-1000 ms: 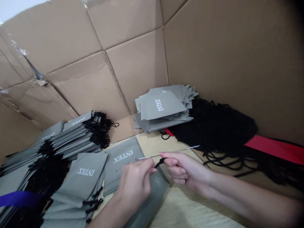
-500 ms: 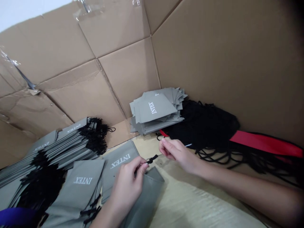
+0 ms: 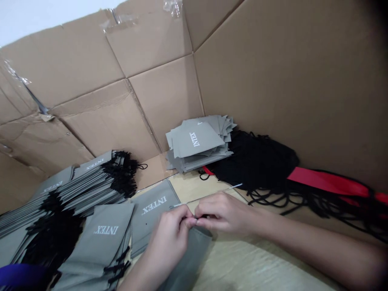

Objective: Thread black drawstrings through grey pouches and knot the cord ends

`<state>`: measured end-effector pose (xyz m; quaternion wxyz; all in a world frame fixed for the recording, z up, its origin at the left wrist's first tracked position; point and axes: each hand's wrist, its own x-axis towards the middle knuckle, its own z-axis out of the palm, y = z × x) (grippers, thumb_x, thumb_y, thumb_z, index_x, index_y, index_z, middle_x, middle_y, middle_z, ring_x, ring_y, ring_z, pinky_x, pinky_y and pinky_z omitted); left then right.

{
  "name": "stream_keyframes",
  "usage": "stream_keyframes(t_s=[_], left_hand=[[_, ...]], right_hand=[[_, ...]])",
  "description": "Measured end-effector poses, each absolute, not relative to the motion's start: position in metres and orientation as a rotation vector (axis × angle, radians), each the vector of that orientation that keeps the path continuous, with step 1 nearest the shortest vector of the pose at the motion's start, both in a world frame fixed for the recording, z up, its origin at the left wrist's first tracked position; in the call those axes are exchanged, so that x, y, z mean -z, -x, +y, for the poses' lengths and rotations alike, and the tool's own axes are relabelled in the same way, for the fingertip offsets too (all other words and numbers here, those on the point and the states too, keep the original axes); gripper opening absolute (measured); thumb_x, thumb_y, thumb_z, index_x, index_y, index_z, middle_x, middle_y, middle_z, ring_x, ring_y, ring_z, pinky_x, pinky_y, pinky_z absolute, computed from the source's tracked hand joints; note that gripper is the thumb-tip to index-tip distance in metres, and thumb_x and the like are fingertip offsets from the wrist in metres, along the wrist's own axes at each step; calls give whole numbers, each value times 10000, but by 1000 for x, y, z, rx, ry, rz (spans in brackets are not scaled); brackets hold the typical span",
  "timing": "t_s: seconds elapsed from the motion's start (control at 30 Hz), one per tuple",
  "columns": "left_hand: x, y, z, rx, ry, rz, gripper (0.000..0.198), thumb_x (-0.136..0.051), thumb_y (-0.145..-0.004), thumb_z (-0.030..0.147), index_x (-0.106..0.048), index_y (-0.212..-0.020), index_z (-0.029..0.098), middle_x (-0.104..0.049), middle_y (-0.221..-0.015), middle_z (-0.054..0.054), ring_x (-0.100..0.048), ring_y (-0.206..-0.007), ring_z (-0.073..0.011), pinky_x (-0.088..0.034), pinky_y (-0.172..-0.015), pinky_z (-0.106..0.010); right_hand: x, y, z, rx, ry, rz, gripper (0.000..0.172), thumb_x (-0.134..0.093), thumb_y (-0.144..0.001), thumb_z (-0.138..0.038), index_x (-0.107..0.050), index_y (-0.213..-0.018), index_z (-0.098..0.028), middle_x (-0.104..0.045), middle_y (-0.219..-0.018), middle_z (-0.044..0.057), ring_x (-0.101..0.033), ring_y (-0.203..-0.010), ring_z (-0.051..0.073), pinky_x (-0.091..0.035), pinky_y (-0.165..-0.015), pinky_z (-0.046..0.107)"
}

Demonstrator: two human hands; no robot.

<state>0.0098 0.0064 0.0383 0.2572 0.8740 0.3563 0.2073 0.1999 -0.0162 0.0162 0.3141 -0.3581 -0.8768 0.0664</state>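
My left hand (image 3: 174, 230) is closed in a pinch at the top of a grey fabric pouch (image 3: 194, 254), on its black drawstring cord. The fingertips of my right hand (image 3: 220, 212) press together right against those of the left, on the same cord. Fingers cover nearly all of the cord, so its knot cannot be made out. The pouch hangs beneath both hands, partly behind my left wrist. Flat on the table beside my left hand lies another grey pouch (image 3: 154, 206) with white INTEX lettering. A thin rod (image 3: 224, 189) with a pale tip lies behind my hands.
Stacked grey pouches with black cords (image 3: 91, 190) fill the left, with a smaller pile (image 3: 103, 234) nearer. At the back corner stands a cordless pouch stack (image 3: 197, 141), next to bundled black cords (image 3: 260, 157) and a red strap (image 3: 327, 180). Cardboard walls (image 3: 273, 72) enclose the table.
My right hand has moved left and down to meet my left hand. The black cord end that stuck out of my left fingers is now covered. The pouch below has shifted slightly.
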Motion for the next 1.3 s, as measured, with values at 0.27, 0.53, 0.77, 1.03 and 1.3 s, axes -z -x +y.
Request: stream_keyframes(t_s=[0.27, 0.53, 0.77, 1.03, 1.3], left_hand=[[-37, -13, 11, -553, -2314, 889, 224, -434, -838, 189, -438, -614, 180, -453, -549, 40, -413, -541, -108, -286, -516, -191], [-34, -9, 11, -520, -2563, 1045, 200, -363, -895, 225, -551, -828, 210, -623, -675, -3, -581, -618, -159, -361, -581, -219], [-36, -8, 6, -440, -2748, 1078, 209, -341, -913, 236, -543, -966, 242, -691, -745, -13, -651, -639, -189, -377, -562, -232], [-45, -8, 1, -202, -2885, 951, 237, -315, -923, 256, -530, -1019, 234, -686, -701, -23, -650, -632, -218, -343, -525, -247], [-44, -9, -4, -247, -2628, 779, 214, -433, -891, 322, -633, -840, 261, -571, -574, 40, -492, -495, -111, -313, -529, -201]], right_hand=[[-13, -213, -2, -379, 885, -2327, 310, -424, -899, -401, -621, -803, -182, -518, -655, -10, -446, -577, 102, -302, -535, 186], [-16, -216, -5, -473, 1182, -2194, 383, -425, -863, -528, -602, -875, -189, -512, -551, -32, -435, -492, 103, -258, -490, 204], [-15, -208, 0, -1431, 1090, -1744, 450, -327, -877, -569, -491, -760, -167, -473, -555, -44, -322, -386, 58, -230, -356, 179], [-19, -213, 0, -1597, 969, -1884, 409, -465, -855, -495, -533, -665, -139, -395, -467, -80, -278, -391, 37, -198, -372, 172], [-21, -213, -7, -1712, 797, -1955, 345, -564, -817, -420, -539, -637, -126, -386, -456, -95, -302, -392, 22, -200, -384, 167]])
